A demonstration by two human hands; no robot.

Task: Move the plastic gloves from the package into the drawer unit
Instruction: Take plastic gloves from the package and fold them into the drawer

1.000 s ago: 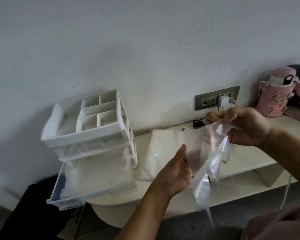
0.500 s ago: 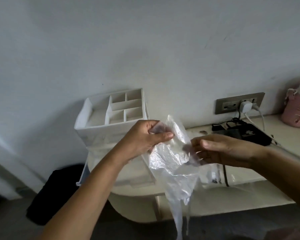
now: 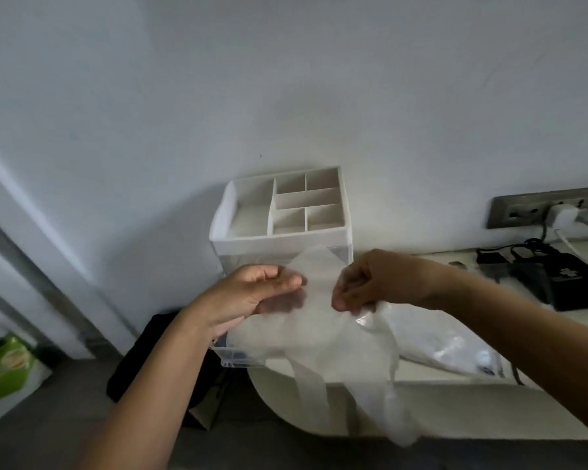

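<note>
Nearest the camera, the limp finger ends of the plastic gloves (image 3: 319, 334) dangle below the drawer unit (image 3: 279, 239), hanging down past the rounded edge of the table (image 3: 462, 405) on which the unit stands. The translucent sheet runs lengthwise from those hanging tips up and away to its wide cuff end, which is stretched between two bare hands directly in front of the unit. The left hand (image 3: 252, 295) pinches the cuff's left edge between thumb and curled fingers. The right hand (image 3: 370, 283) has its fingers bunched and clamped on the opposite edge, and a fold of film trails from beneath it.

Under both hands the unit's clear bottom drawer (image 3: 238, 360) stands pulled out toward the camera, its front lip showing beneath the left wrist. The held end appears to hang over the open drawer, while the tips fall in front of that lip. On that reading, the load must go down and back toward the unit, with the trailing ends gathered in after it. Neither hand is clearly nearer the opening.

Right of the unit, the crumpled package (image 3: 442, 344) lies flat on the table. Beyond it sit a black pouch (image 3: 567, 283) and a wall socket (image 3: 523, 208).
</note>
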